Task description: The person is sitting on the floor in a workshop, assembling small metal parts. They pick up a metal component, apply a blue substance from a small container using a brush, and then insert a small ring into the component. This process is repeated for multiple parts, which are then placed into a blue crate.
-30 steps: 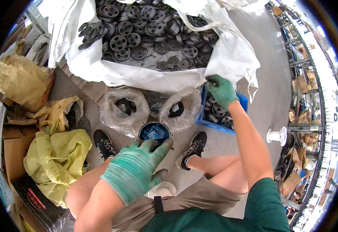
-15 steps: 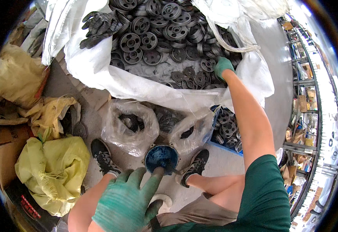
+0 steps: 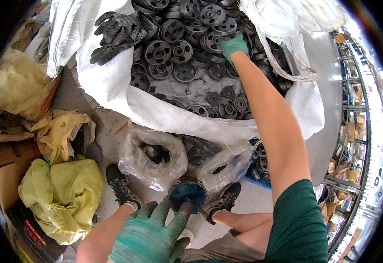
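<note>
My right hand (image 3: 234, 46), in a green knit glove, reaches into a big white woven sack (image 3: 169, 115) full of black spoked pulley wheels (image 3: 158, 53). Its fingers are bent over the rim of one black pulley wheel (image 3: 212, 42) in the pile; the fingertips are partly hidden. Near my lap, my left hand (image 3: 149, 236) hangs palm down in a matching glove with dark fingertips. The fingers are spread and nothing shows in them. Just beyond its fingertips stands a round blue-lined container (image 3: 187, 195), between my shoes.
Two clear plastic bags (image 3: 132, 162) with dark parts stand before the sack, beside a blue crate (image 3: 258, 180) of wheels. Black gloves (image 3: 120, 36) lie on the sack's left edge. A yellow sack (image 3: 64, 197) and cartons (image 3: 7, 175) crowd the left. Shelving (image 3: 353, 131) lines the right.
My right hand has moved left and farther into the pile, from the sack's right side to a wheel nearer its middle. The view has shifted slightly; my left hand stays spread.
</note>
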{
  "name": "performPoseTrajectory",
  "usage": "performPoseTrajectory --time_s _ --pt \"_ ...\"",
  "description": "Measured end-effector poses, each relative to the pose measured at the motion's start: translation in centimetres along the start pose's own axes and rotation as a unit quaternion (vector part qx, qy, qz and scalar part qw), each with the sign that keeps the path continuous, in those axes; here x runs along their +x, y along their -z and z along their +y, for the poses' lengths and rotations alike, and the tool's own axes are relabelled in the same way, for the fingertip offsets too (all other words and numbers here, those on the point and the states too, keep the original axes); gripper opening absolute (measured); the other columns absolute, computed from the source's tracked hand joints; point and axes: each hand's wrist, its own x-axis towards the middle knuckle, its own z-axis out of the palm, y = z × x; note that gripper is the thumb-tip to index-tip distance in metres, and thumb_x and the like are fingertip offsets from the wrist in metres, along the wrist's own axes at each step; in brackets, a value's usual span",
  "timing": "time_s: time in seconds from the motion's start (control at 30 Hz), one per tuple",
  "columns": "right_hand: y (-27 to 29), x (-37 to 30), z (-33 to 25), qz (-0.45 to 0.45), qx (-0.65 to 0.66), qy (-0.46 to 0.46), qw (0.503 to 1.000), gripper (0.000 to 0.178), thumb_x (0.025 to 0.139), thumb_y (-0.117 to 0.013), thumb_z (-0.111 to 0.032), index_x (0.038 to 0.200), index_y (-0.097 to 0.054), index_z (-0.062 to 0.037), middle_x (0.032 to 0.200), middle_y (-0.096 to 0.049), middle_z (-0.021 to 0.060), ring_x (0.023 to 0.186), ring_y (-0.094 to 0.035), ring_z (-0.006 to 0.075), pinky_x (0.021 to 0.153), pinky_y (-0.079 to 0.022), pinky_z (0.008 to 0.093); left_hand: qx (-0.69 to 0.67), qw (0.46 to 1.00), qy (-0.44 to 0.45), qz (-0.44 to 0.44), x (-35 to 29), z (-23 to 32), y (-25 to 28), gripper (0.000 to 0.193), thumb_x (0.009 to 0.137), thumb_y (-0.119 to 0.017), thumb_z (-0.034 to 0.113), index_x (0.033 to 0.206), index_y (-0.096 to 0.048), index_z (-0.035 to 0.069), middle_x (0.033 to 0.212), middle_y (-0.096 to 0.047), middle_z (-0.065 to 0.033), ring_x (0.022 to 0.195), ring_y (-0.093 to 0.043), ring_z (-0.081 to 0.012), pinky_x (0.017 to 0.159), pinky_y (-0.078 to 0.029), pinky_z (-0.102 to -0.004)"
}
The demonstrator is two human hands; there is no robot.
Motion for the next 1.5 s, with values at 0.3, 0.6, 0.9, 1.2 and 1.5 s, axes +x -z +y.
performPoseTrajectory --time_s 0.3,0.6,0.9,1.2,1.5 --pt "3.1 -6.7 -1.2 -0.142 0.087 0.052 0.985 0.069 0.092 -0.073 -0.028 0.144 -0.043 0.0048 0.135 -0.063 0.0229 0.122 -0.061 0.0307 0.104 -0.047 0.0393 0.042 0.999 0.012 -0.012 -1.0 0.5 -0.8 0.067 0.085 -0.073 0.033 0.142 -0.052 0.005 0.122 -0.062 -0.0237 0.107 -0.062 -0.0433 0.090 -0.053 -0.0499" --pt "17.7 -34.7 1.1 -0.331 0.456 0.158 0.811 0.057 0.091 -0.074 -0.014 0.141 -0.048 -0.0041 0.129 -0.063 0.0097 0.117 -0.059 0.0181 0.099 -0.051 0.0339 -0.258 0.942 0.000 0.216 -2.6 0.4 -3.0 0.069 0.100 -0.062 0.033 0.154 -0.036 -0.002 0.138 -0.056 -0.0280 0.120 -0.063 -0.0372 0.099 -0.052 -0.0449" --pt "17.3 -48.9 0.1 -0.127 0.264 0.329 0.898 0.043 0.092 -0.066 -0.002 0.134 -0.059 -0.0028 0.135 -0.060 0.0105 0.121 -0.059 0.0192 0.102 -0.048 0.0334 -0.719 0.680 -0.076 0.122 -5.5 2.7 -5.4 0.062 0.104 -0.048 0.053 0.145 -0.054 0.007 0.123 -0.070 -0.0114 0.108 -0.071 -0.0233 0.093 -0.060 -0.0396" --pt "2.2 -50.7 14.6 -0.414 -0.133 0.250 0.865 0.061 0.089 -0.073 -0.022 0.145 -0.051 -0.0111 0.133 -0.062 0.0246 0.120 -0.061 0.0409 0.100 -0.050 0.0474 -0.773 0.582 -0.071 0.242 -8.0 3.5 -4.9 0.047 0.104 -0.047 0.050 0.127 -0.060 0.012 0.108 -0.068 -0.0068 0.096 -0.067 -0.0245 0.085 -0.060 -0.0489" --pt "-3.9 -49.7 12.5 -0.360 0.050 0.185 0.913 0.033 0.091 -0.071 -0.024 0.121 -0.072 -0.0108 0.103 -0.074 0.0202 0.092 -0.073 0.0310 0.082 -0.057 0.0413 -0.719 0.654 -0.152 0.178 -9.1 0.2 -4.6 0.062 0.102 -0.044 0.066 0.122 -0.065 0.011 0.108 -0.070 -0.0058 0.094 -0.068 -0.0133 0.080 -0.060 -0.0304"
